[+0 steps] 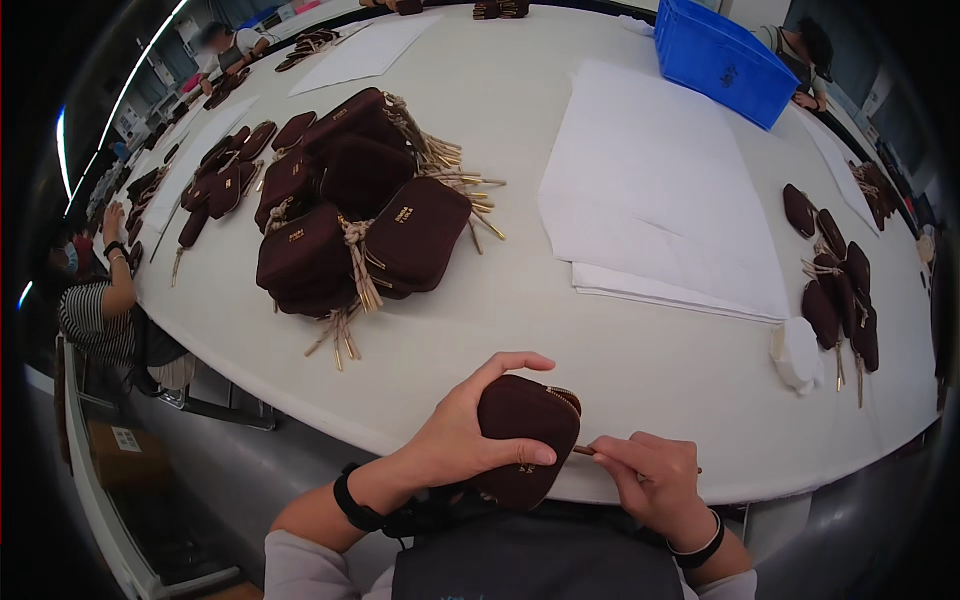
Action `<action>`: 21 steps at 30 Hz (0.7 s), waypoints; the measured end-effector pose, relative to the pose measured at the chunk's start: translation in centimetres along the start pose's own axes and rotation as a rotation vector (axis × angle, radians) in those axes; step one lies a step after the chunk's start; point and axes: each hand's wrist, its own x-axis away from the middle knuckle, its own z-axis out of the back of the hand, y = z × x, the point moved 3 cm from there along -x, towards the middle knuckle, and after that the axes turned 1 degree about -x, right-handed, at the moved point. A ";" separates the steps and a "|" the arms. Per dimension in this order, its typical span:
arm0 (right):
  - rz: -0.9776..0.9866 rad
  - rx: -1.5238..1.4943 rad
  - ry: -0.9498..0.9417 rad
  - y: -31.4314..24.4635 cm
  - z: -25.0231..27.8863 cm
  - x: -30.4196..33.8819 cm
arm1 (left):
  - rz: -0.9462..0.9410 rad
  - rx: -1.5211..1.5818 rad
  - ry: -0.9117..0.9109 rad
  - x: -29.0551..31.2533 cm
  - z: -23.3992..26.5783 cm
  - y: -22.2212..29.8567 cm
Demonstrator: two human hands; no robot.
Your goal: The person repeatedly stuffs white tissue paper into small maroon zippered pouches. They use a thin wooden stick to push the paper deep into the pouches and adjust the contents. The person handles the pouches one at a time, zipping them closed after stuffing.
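Observation:
Over the table's near edge, my left hand grips a small dark brown zip pouch. Its thumb presses across the front and its fingers go round behind, partly hidden. A gold-toned zip runs along the upper right edge, and the pouch looks partly unzipped there. In my right hand is a thin brown stick-like tool, pinched between thumb and fingers. The tool's tip meets the pouch's right side; I cannot tell whether it goes inside.
Stacked brown pouches with beige cord tassels lie ahead left. White sheets cover the middle right, with a blue crate beyond. More pouches and a white wad sit right. A person in stripes works at left.

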 end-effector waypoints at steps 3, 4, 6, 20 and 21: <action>-0.118 -0.193 0.045 0.4 -0.1 0.0 | -0.296 0.413 0.042 0.4 -0.4 1.0; -0.160 -0.274 0.068 0.6 -0.2 -0.1 | -0.331 0.337 0.015 0.9 -0.1 0.9; -0.183 -0.300 0.047 1.1 -0.3 0.3 | -0.376 0.188 0.051 1.2 -0.3 0.1; -0.191 -0.337 -0.001 3.3 1.5 1.8 | -0.371 0.074 0.030 1.9 -0.7 0.6; -0.188 -0.339 0.002 3.2 1.2 1.8 | -0.394 0.022 0.052 1.9 -0.9 0.6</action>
